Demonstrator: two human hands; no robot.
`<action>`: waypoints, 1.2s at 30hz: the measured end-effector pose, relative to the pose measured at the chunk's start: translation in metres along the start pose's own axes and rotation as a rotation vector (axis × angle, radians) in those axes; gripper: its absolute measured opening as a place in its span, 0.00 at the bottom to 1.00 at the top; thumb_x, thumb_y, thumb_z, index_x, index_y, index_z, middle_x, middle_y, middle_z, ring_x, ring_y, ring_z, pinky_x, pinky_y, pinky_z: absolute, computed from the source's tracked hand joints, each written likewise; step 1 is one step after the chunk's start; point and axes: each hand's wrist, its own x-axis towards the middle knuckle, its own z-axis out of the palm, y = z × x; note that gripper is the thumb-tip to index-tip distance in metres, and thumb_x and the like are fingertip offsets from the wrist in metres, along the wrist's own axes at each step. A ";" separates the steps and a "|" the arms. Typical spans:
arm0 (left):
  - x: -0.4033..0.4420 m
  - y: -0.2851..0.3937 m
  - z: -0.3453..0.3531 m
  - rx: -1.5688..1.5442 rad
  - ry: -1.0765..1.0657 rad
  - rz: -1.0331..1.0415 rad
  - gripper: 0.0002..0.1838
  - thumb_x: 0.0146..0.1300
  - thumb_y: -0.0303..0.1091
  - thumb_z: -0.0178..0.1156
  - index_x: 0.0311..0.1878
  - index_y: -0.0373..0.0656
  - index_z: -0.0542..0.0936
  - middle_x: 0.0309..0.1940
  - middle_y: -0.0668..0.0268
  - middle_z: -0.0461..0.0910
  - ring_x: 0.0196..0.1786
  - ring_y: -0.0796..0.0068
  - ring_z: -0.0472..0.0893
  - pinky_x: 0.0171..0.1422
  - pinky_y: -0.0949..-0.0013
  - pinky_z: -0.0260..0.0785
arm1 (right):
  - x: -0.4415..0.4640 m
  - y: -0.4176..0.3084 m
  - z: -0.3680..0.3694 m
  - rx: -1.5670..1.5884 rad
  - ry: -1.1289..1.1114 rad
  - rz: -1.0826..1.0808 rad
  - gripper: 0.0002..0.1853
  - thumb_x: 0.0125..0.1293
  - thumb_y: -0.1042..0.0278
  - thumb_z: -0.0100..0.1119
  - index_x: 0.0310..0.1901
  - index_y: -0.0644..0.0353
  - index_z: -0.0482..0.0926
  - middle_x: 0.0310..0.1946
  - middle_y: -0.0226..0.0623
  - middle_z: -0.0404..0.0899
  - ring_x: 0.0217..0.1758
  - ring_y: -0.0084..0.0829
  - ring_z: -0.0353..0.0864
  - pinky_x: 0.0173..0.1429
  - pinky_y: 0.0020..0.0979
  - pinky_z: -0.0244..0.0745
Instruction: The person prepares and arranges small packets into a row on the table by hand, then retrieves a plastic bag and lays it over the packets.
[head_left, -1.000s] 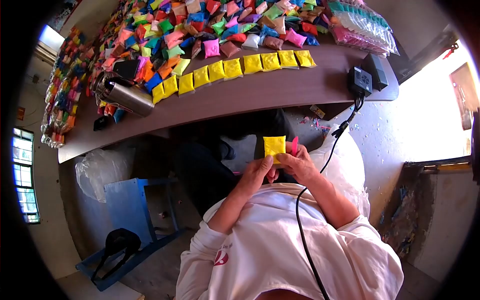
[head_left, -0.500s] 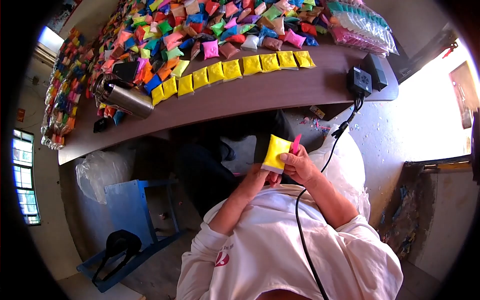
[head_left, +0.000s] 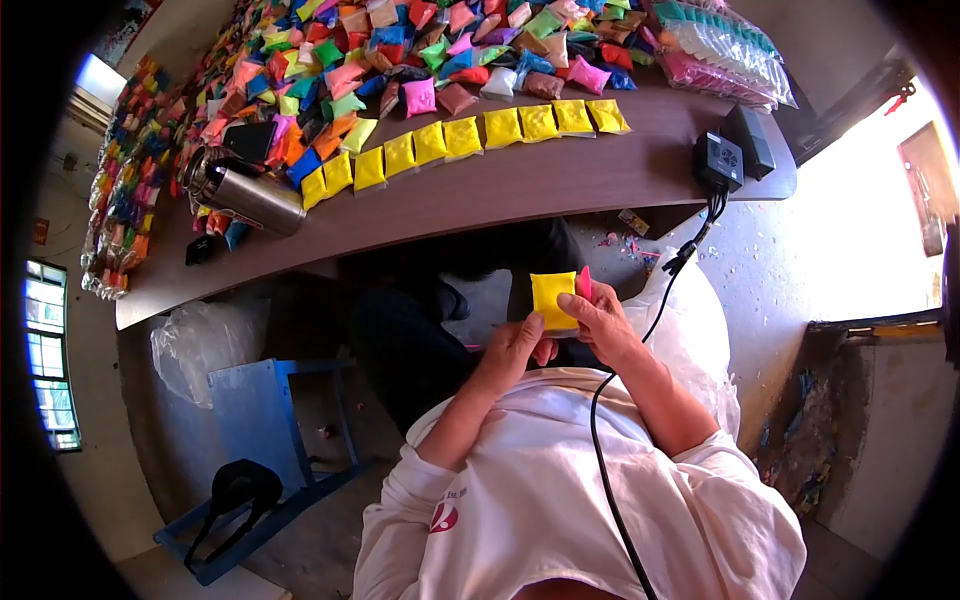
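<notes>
Leaving margin along near edge of counter (head_left: 530, 182), yellow packets (head_left: 430, 143) lie in row; off that edge, left hand (head_left: 512, 347) and right hand (head_left: 607, 328), nearly closed, grasp yellow pouch (head_left: 552, 288).

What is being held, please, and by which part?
A yellow packet: lower left corner in the left hand, lower right part in the right hand. The right hand also has a pink strip, hold hidden.
</notes>
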 end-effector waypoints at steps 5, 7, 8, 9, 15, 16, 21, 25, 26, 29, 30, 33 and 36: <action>0.001 0.000 0.004 0.097 0.030 -0.015 0.26 0.70 0.54 0.43 0.25 0.43 0.72 0.18 0.69 0.70 0.25 0.80 0.71 0.32 0.77 0.63 | 0.007 -0.001 0.008 -0.014 -0.006 -0.041 0.16 0.62 0.57 0.62 0.37 0.63 0.75 0.29 0.34 0.79 0.28 0.22 0.79 0.34 0.24 0.76; 0.000 0.003 0.005 0.115 0.036 -0.034 0.26 0.70 0.54 0.43 0.25 0.43 0.72 0.18 0.69 0.69 0.25 0.80 0.70 0.31 0.77 0.63 | 0.010 0.008 0.005 -0.057 0.002 -0.102 0.15 0.63 0.57 0.62 0.36 0.64 0.75 0.29 0.35 0.79 0.27 0.23 0.79 0.33 0.25 0.77; -0.001 0.006 0.005 0.138 0.045 -0.049 0.26 0.70 0.54 0.43 0.25 0.43 0.72 0.18 0.70 0.69 0.25 0.81 0.70 0.31 0.77 0.63 | 0.011 0.011 0.004 -0.100 0.010 -0.165 0.15 0.63 0.58 0.61 0.36 0.64 0.75 0.28 0.36 0.79 0.26 0.24 0.80 0.32 0.25 0.78; -0.002 0.008 0.006 0.161 0.052 -0.064 0.26 0.70 0.54 0.44 0.25 0.43 0.72 0.18 0.70 0.69 0.24 0.81 0.70 0.31 0.77 0.63 | 0.010 0.009 0.005 -0.099 0.010 -0.165 0.15 0.63 0.58 0.61 0.36 0.64 0.75 0.28 0.36 0.79 0.26 0.24 0.80 0.32 0.25 0.78; -0.001 0.004 0.003 0.091 0.103 -0.023 0.26 0.70 0.55 0.44 0.25 0.44 0.72 0.18 0.70 0.68 0.25 0.81 0.70 0.32 0.77 0.64 | 0.002 -0.003 0.017 0.094 0.011 -0.100 0.17 0.68 0.55 0.53 0.36 0.65 0.76 0.28 0.34 0.78 0.28 0.23 0.80 0.33 0.24 0.78; -0.001 0.005 0.004 0.091 0.103 -0.024 0.26 0.70 0.55 0.44 0.25 0.44 0.72 0.18 0.70 0.68 0.25 0.81 0.70 0.32 0.77 0.64 | 0.004 -0.001 0.015 0.078 0.088 -0.053 0.18 0.68 0.54 0.52 0.37 0.65 0.76 0.28 0.34 0.78 0.27 0.21 0.79 0.32 0.22 0.76; -0.001 0.005 0.006 0.128 0.114 -0.038 0.25 0.70 0.55 0.44 0.25 0.44 0.72 0.17 0.69 0.68 0.26 0.80 0.71 0.34 0.77 0.65 | 0.003 -0.003 0.004 -0.039 0.135 0.011 0.20 0.68 0.51 0.51 0.37 0.64 0.76 0.29 0.33 0.78 0.26 0.19 0.77 0.28 0.19 0.71; -0.001 0.007 0.005 0.142 0.167 -0.065 0.25 0.70 0.55 0.44 0.25 0.44 0.72 0.17 0.69 0.68 0.25 0.80 0.71 0.33 0.77 0.65 | 0.006 0.009 0.001 -0.019 0.084 0.036 0.17 0.65 0.53 0.57 0.36 0.62 0.77 0.28 0.31 0.78 0.25 0.17 0.76 0.28 0.17 0.70; 0.000 0.006 0.005 0.160 0.159 -0.049 0.25 0.69 0.55 0.44 0.25 0.44 0.72 0.17 0.69 0.68 0.25 0.80 0.71 0.32 0.77 0.65 | 0.007 0.013 0.002 -0.075 0.064 0.002 0.16 0.62 0.54 0.62 0.35 0.61 0.77 0.27 0.29 0.78 0.25 0.17 0.76 0.30 0.16 0.72; -0.001 0.008 0.006 0.170 0.161 -0.031 0.26 0.69 0.55 0.45 0.24 0.44 0.72 0.16 0.70 0.68 0.23 0.81 0.71 0.30 0.78 0.64 | 0.005 0.006 0.013 0.043 0.014 -0.101 0.17 0.60 0.54 0.65 0.35 0.62 0.77 0.29 0.31 0.78 0.27 0.18 0.77 0.32 0.18 0.74; -0.001 0.009 0.006 0.165 0.173 -0.030 0.26 0.69 0.55 0.45 0.23 0.44 0.72 0.16 0.70 0.68 0.23 0.81 0.71 0.29 0.78 0.63 | 0.004 0.000 0.017 0.043 0.012 -0.102 0.17 0.60 0.54 0.65 0.35 0.62 0.77 0.29 0.31 0.78 0.27 0.18 0.77 0.32 0.18 0.74; -0.001 0.011 0.006 0.154 0.212 -0.034 0.26 0.69 0.54 0.46 0.22 0.43 0.72 0.16 0.70 0.67 0.23 0.81 0.71 0.28 0.78 0.63 | 0.003 -0.006 0.019 0.062 -0.008 -0.049 0.17 0.59 0.54 0.66 0.34 0.61 0.77 0.29 0.32 0.79 0.28 0.19 0.78 0.33 0.19 0.74; 0.000 0.014 0.008 0.197 0.172 -0.044 0.26 0.69 0.54 0.46 0.23 0.43 0.72 0.16 0.70 0.67 0.22 0.81 0.71 0.28 0.78 0.63 | 0.012 0.008 0.012 0.090 0.128 0.029 0.15 0.63 0.57 0.61 0.37 0.63 0.77 0.31 0.35 0.79 0.28 0.22 0.78 0.33 0.24 0.73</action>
